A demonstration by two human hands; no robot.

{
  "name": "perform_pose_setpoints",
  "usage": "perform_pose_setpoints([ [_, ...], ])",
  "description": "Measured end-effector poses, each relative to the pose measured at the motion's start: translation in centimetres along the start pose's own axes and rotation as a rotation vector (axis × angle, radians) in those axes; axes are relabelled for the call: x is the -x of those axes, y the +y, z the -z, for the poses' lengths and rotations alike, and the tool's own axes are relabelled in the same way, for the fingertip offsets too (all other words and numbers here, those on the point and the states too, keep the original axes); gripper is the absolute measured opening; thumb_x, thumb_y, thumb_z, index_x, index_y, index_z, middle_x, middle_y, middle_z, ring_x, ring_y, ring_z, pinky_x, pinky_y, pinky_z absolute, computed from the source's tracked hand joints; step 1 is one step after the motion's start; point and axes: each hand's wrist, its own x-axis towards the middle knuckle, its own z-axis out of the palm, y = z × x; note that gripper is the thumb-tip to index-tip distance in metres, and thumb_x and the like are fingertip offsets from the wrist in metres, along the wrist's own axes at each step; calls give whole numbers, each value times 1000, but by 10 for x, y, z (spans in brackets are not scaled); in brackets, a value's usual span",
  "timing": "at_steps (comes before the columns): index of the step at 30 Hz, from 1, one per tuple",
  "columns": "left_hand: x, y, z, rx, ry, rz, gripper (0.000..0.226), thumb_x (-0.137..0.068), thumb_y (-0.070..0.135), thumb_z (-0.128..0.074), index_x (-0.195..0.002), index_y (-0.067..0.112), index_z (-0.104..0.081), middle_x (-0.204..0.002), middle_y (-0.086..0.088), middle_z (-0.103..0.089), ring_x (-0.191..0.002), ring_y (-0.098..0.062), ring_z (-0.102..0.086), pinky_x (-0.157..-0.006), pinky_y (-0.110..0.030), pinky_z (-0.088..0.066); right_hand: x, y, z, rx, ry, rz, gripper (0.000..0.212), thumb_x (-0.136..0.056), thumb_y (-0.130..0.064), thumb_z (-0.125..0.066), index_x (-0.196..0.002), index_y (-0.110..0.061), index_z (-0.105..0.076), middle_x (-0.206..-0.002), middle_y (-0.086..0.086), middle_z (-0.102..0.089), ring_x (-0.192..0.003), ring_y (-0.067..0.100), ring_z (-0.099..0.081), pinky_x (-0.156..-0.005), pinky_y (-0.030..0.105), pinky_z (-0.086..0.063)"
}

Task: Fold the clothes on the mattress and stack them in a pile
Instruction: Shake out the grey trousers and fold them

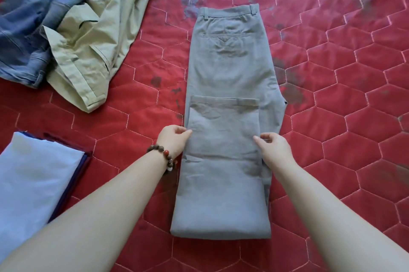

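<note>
Grey trousers (230,66) lie lengthwise on the red quilted mattress (343,94), waistband at the far end. Their legs are folded back toward the waist, and the hems reach about halfway up. My left hand (173,140), with a bead bracelet on the wrist, grips the left edge of the folded legs with curled fingers. My right hand (274,146) grips the right edge at the same height. A folded pile (33,181) with a light blue piece on top and dark blue beneath lies at the near left.
Unfolded clothes lie in a heap at the far left: blue jeans (26,35) and a crumpled khaki garment (95,43) partly over them. Dark stains mark the mattress around the trousers.
</note>
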Motion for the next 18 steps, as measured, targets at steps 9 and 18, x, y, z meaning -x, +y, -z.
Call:
perform_pose_setpoints([
  [9, -39, 37, -7, -17, 30, -109, 13, -88, 22, -66, -88, 11, -73, -84, 1, -72, -83, -16, -65, -77, -28, -52, -47, -30, -5, -20, 28, 66, 14, -86, -21, -67, -95, -9, -67, -88, 3, -67, -86, 19, -62, -71, 28, -41],
  [18, -84, 112, 13, 193, 85, -302, 12, -86, 12, -69, -75, 17, -67, -79, -3, -70, -72, -13, -63, -77, -31, -53, -88, -100, 24, -308, 86, 288, 13, -87, -4, -65, -85, -17, -66, -85, 2, -71, -76, 11, -65, -78, 33, -54],
])
